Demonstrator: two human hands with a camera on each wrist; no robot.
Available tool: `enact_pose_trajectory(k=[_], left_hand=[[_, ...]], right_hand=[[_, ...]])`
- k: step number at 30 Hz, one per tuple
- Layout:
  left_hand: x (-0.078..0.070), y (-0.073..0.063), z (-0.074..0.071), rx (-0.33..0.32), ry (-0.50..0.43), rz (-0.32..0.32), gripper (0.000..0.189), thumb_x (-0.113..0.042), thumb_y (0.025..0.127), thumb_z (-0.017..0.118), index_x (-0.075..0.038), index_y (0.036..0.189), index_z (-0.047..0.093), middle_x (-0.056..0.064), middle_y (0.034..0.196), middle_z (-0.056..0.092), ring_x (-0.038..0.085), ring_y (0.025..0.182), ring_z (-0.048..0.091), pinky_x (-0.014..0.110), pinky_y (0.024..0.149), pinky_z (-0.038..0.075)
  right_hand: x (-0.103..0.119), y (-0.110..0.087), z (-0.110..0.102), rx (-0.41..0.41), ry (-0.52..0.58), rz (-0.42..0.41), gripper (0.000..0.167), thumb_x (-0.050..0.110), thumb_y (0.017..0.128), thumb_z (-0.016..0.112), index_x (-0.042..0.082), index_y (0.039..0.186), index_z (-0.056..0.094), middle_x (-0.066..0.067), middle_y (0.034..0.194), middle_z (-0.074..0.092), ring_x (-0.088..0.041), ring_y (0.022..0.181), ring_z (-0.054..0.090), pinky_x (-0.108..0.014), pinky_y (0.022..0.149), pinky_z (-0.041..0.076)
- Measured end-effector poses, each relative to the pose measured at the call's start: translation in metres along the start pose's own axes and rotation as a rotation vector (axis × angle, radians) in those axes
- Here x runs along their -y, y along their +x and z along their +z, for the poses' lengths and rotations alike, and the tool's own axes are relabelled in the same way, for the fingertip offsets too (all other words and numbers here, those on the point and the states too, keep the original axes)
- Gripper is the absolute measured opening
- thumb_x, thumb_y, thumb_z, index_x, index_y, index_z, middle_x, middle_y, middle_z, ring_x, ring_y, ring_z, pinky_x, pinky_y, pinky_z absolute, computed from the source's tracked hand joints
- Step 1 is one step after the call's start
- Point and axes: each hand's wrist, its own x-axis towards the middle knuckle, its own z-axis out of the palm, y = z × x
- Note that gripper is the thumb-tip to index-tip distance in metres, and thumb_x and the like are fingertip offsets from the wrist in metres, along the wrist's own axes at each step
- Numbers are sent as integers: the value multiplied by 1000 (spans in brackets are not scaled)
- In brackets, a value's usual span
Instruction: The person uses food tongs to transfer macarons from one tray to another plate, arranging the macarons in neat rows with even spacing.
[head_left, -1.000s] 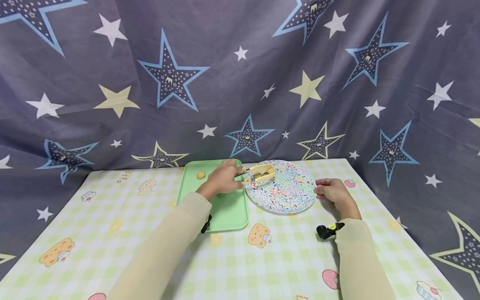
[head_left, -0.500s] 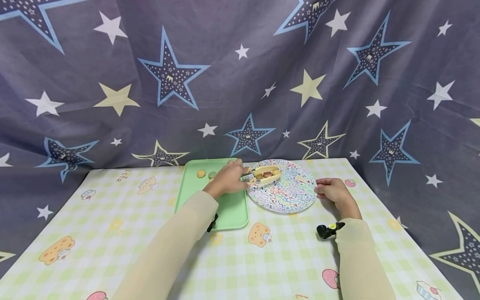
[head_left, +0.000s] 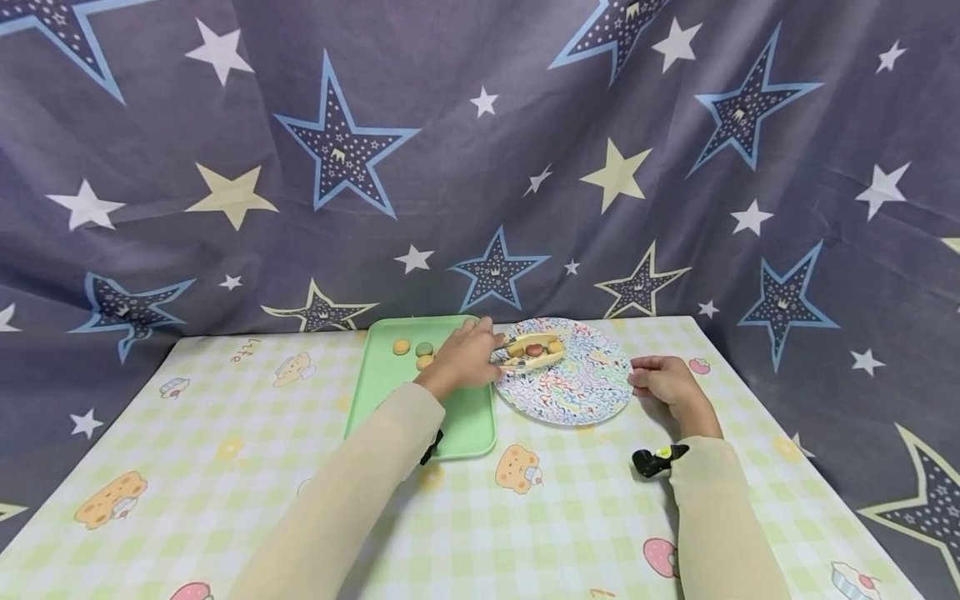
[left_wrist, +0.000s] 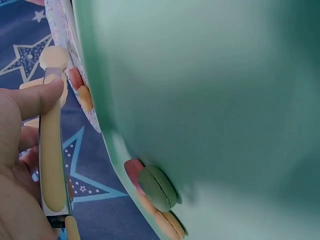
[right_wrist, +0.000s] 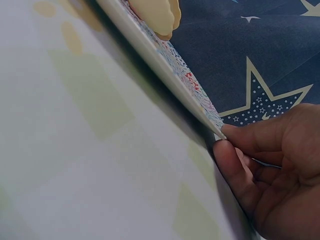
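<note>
My left hand (head_left: 467,354) grips a pair of metal tongs (left_wrist: 51,145) with cream-coloured tips, reaching from the tray across the left part of the speckled plate (head_left: 577,392). The tongs' arms stand apart. Between them in the head view show a reddish macaron (head_left: 534,350) and yellow ones (head_left: 555,346); whether the tongs touch any is unclear. At the plate's right rim, my right hand (head_left: 667,385) pinches the edge between thumb and fingers. In the right wrist view the plate's rim (right_wrist: 165,75) runs into those fingers.
A green tray (head_left: 375,400) lies left of the plate, partly under my left forearm. On it are a green macaron (left_wrist: 157,188), an orange one (left_wrist: 170,225) and others. A checked cloth (head_left: 570,517) covers the table; a star-patterned curtain (head_left: 480,167) hangs behind.
My left hand and the tongs have moved a little to the right over the plate, uncovering the green macaron and another on the tray. The right hand has stayed at the rim.
</note>
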Motion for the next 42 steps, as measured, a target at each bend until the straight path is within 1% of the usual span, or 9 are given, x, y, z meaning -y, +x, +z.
enact_pose_trajectory(k=[9, 16, 22, 24, 27, 30, 36, 39, 42], left_hand=[[2, -2, -1, -11, 29, -26, 68, -37, 89, 76, -10, 148, 56, 3, 104, 40, 22, 95, 36, 33, 79, 35], [3, -4, -2, -7, 8, -34, 71, -37, 89, 77, -10, 150, 53, 2, 106, 40, 22, 96, 35, 33, 79, 34], [7, -9, -6, -25, 23, -13, 65, -37, 90, 75, -11, 147, 57, 3, 107, 41, 23, 97, 35, 35, 81, 35], [10, -12, -10, -33, 9, -8, 63, -36, 91, 75, -12, 146, 58, 4, 110, 43, 24, 98, 36, 36, 82, 35], [15, -17, -15, -38, -20, -10, 62, -36, 92, 74, -13, 147, 58, 4, 117, 46, 24, 100, 37, 36, 82, 35], [21, -24, -20, -42, -28, -14, 62, -37, 92, 74, -13, 148, 57, 5, 121, 46, 23, 101, 37, 36, 82, 35], [38, -39, -25, -61, -11, -16, 65, -37, 93, 74, -14, 150, 55, 5, 115, 45, 24, 96, 35, 35, 77, 33], [50, -48, -27, -77, -20, -25, 67, -42, 93, 75, -13, 150, 55, 5, 113, 45, 24, 95, 35, 36, 76, 32], [63, -58, -29, -90, -30, -35, 69, -44, 92, 75, -11, 149, 55, 6, 112, 45, 25, 94, 35, 37, 76, 32]], right_hand=[[1, 0, 2, -1, -1, 1, 42, -1, 98, 61, -9, 139, 55, -23, 128, 58, -13, 83, 62, -22, 70, 55], [1, 0, 2, -2, -2, -8, 42, -1, 97, 62, -9, 138, 56, -23, 127, 58, -11, 82, 62, -21, 69, 54], [0, -1, 1, 5, -2, -4, 42, -1, 98, 62, -9, 138, 55, -23, 127, 58, -11, 81, 62, -22, 70, 55], [0, -1, 1, 6, 1, -3, 42, -1, 98, 62, -9, 139, 55, -23, 127, 58, -11, 82, 62, -22, 70, 55], [-1, -1, 2, 9, 1, -2, 43, -1, 98, 62, -10, 139, 54, -23, 128, 58, -12, 82, 62, -22, 70, 55], [0, -1, 2, 10, -1, -3, 43, -1, 98, 62, -10, 139, 54, -24, 129, 57, -12, 83, 62, -22, 70, 55], [-1, -1, 2, 2, -2, 1, 43, 0, 98, 63, -9, 139, 55, -23, 128, 58, -11, 82, 62, -22, 70, 55], [-1, -1, 1, 3, 0, -2, 43, 0, 98, 63, -9, 139, 55, -23, 127, 58, -11, 82, 62, -22, 70, 55], [-1, 0, 1, 4, 8, -7, 43, 0, 97, 64, -9, 139, 55, -23, 127, 59, -9, 81, 62, -22, 70, 55]])
